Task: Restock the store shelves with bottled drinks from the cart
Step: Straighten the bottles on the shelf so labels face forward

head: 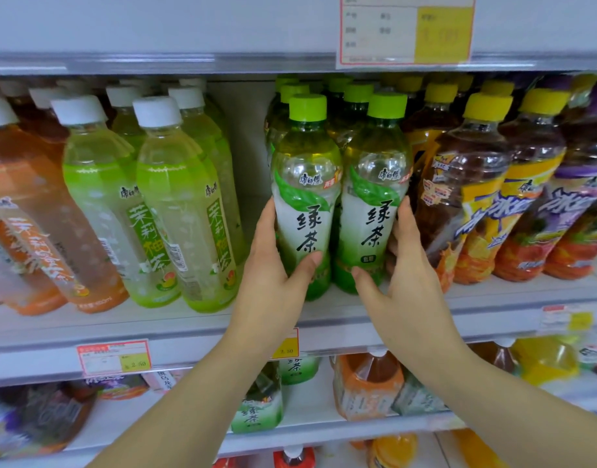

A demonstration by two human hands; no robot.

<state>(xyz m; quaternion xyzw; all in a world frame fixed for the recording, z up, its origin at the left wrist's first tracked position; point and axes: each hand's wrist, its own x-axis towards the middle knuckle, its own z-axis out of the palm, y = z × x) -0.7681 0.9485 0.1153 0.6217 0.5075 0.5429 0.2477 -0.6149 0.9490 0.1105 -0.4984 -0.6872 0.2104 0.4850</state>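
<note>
Glossy clear plastic on the green tea bottles (305, 197), smooth lime plastic caps (307, 108); the shelf (189, 322) looks pale, matt painted metal, with a paper price tag (114, 358).
</note>
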